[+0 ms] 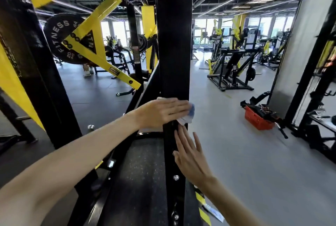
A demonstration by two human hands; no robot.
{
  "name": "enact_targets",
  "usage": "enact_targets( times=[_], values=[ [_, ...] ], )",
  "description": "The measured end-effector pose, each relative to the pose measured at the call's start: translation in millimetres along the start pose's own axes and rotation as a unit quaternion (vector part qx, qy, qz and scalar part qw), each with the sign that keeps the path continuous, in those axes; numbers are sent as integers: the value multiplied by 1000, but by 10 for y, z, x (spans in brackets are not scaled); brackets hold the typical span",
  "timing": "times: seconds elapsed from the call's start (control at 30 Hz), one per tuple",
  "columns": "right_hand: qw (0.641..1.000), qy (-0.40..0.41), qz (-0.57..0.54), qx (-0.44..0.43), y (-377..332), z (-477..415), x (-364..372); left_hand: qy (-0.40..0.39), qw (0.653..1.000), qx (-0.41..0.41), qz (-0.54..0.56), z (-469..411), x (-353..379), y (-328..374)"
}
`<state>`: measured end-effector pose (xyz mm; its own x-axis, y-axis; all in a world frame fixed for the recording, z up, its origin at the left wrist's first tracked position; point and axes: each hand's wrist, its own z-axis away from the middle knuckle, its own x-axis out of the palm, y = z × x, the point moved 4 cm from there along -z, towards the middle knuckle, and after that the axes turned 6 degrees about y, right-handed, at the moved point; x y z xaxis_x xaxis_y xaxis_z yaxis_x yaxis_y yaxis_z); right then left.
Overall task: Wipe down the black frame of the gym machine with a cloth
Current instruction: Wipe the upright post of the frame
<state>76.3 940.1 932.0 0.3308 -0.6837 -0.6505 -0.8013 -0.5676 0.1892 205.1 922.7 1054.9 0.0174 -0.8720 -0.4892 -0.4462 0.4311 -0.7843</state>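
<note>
Open grey floor (236,134) right of black post (174,43), yellow arm (99,51) left

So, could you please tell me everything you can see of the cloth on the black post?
The cloth looks like thin soft fabric, white with a blue patch, crumpled. Most of it is hidden under the left hand, whose straight fingers press it against the black upright post; a bunched end pokes out past the fingertips at the post's right edge, and a white sliver shows above the hand. The right hand sits just below it; whether they touch is unclear.
</note>
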Motion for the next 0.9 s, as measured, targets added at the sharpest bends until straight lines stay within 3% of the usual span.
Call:
enact_targets(
  times=[0.13,0.23,0.3,0.37,0.43,0.6,0.7,0.77,0.9],
  values=[
    [1000,8,6,14,39,-27,-10,92,986,-138,-22,-265,-274,-491],
    [999,9,-19,34,-11,-53,16,141,966,-217,-28,-229,-183,-363],
    [999,12,-30,35,-8,-19,34,109,980,-166,-23,-50,14,3],
    [999,3,-31,13,2,31,63,17,997,-76,-18,160,156,349],
    [1000,-6,-26,-8,5,82,84,-12,998,-49,-23,205,135,357],
    [999,9,-41,7,-26,83,99,133,960,-246,-31,-320,-319,-503],
    [1000,8,-27,-6,-64,107,145,152,947,-283,-23,-314,-269,-541],
    [1000,12,-4,-20,-48,112,191,131,961,-241,-34,-139,-56,-182],
    [997,2,26,-66,15,148,296,-19,995,-80,-54,264,258,593]
  ],
)
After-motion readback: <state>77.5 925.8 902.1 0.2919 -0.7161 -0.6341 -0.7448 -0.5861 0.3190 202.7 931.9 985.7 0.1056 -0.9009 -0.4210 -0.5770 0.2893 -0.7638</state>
